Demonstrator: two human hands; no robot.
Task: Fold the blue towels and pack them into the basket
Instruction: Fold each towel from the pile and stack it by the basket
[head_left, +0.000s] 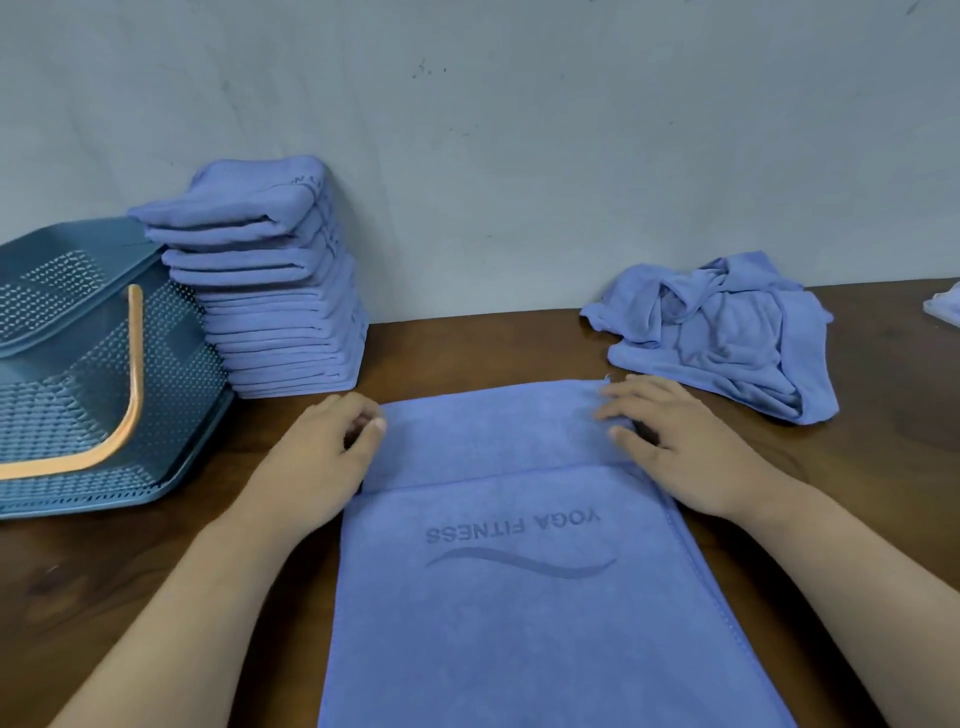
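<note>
Towel (519, 597) is lying flat on table (883, 415), lower centre, long axis running from bottom edge up-frame, far end doubled back. Left grip (322, 457) pinching fold's left edge; right grip (670, 447) pressing right corner, fingers near straight. Both grips sitting equally near. Basket (78, 364) lying at left.

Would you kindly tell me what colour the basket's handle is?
The handle is orange, on a teal basket; head view.

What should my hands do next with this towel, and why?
Probably draw the folded end further toward you. The towel has only a short flap turned over, most of it lies flat, and your left hand and right hand sit at the fold's two ends.
</note>
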